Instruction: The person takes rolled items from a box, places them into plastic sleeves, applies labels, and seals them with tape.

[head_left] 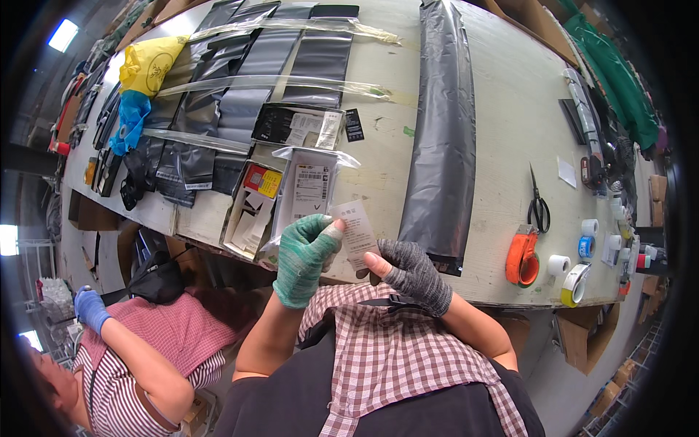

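A small white printed card (354, 231) is held upright between my two hands, just past the table's near edge. My left hand (306, 256), in a green knit glove, pinches its upper left side between thumb and finger. At the lower right corner my right hand (415, 275), in a dark grey glove with bare fingertips, grips it too. Close beyond my left hand stands an open box holding a stack of white printed labels (309, 189). Farther right, a long dark grey plastic-wrapped package (443, 138) lies across the table.
Flat dark grey bags (320, 65) lie under clear strips at the far left. To the right are black scissors (538, 207), an orange tape dispenser (521, 258) and several tape rolls (559, 265). A co-worker's blue-gloved hand (90, 307) is at the lower left.
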The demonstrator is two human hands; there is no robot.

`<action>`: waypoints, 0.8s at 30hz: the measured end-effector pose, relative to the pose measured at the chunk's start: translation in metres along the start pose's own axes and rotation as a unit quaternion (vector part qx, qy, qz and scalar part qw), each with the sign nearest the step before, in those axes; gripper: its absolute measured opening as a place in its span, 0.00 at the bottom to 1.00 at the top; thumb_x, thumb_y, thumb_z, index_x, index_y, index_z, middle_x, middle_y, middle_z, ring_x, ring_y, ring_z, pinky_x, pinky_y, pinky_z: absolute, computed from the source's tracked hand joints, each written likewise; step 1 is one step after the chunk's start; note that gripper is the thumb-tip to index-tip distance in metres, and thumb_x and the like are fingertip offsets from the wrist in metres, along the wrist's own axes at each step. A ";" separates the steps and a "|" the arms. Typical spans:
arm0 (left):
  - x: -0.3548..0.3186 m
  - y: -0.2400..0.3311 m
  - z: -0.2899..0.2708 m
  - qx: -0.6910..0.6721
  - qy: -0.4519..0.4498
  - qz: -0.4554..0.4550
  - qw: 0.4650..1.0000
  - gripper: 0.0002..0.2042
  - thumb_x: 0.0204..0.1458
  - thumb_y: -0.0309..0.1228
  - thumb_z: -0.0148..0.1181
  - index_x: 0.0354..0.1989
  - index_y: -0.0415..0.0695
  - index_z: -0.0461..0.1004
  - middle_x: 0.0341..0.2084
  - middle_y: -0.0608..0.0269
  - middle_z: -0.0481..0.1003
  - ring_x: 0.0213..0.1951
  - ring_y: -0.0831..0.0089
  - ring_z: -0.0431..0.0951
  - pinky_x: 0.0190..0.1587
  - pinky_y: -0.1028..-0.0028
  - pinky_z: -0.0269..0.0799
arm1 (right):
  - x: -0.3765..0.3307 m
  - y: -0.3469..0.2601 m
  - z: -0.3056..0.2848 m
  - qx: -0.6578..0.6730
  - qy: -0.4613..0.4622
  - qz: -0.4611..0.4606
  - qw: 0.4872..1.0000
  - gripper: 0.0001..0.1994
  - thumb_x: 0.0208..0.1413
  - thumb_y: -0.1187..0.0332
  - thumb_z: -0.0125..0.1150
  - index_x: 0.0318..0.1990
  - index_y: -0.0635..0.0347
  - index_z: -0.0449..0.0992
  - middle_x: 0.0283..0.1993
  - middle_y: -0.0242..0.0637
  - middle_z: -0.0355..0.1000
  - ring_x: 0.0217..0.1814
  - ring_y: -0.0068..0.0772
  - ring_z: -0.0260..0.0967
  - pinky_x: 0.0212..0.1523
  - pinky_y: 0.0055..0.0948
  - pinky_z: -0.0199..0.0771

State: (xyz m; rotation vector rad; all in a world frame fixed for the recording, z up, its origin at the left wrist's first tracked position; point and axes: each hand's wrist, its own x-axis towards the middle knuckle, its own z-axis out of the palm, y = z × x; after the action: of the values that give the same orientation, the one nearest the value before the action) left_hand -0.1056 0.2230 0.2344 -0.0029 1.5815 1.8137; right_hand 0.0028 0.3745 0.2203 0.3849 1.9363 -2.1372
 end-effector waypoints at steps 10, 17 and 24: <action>0.004 -0.001 0.002 0.001 -0.012 -0.010 1.000 0.12 0.53 0.34 0.60 0.19 0.45 0.71 0.11 0.77 0.63 0.13 0.90 0.56 0.15 0.85 0.49 | 0.000 0.004 -0.001 0.033 0.009 0.010 0.999 0.18 0.61 0.56 0.50 0.37 0.64 0.76 0.25 0.32 0.70 0.28 0.20 0.65 0.32 0.23 0.68; 0.037 -0.073 0.011 0.422 -0.013 0.256 0.870 0.28 0.46 0.44 0.65 0.52 0.41 0.66 0.35 0.62 0.70 0.28 0.81 0.69 0.23 0.81 0.65 | -0.042 0.109 -0.044 0.060 0.133 0.125 0.981 0.16 0.59 0.59 0.53 0.40 0.66 0.75 0.29 0.35 0.73 0.28 0.22 0.69 0.30 0.25 0.70; 0.080 -0.137 0.087 0.603 -0.185 0.514 0.581 0.31 0.40 0.39 0.64 0.57 0.54 0.64 0.44 0.59 0.65 0.48 0.63 0.66 0.57 0.63 0.60 | -0.082 0.180 -0.067 0.126 0.239 0.154 0.950 0.11 0.60 0.61 0.53 0.35 0.60 0.73 0.24 0.22 0.65 0.23 0.14 0.57 0.23 0.18 0.59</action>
State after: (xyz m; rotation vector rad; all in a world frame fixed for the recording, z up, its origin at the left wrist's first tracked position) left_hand -0.0570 0.3364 0.1023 2.1299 2.3027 0.7205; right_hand 0.1442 0.4233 0.0742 1.2687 1.6581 -2.2188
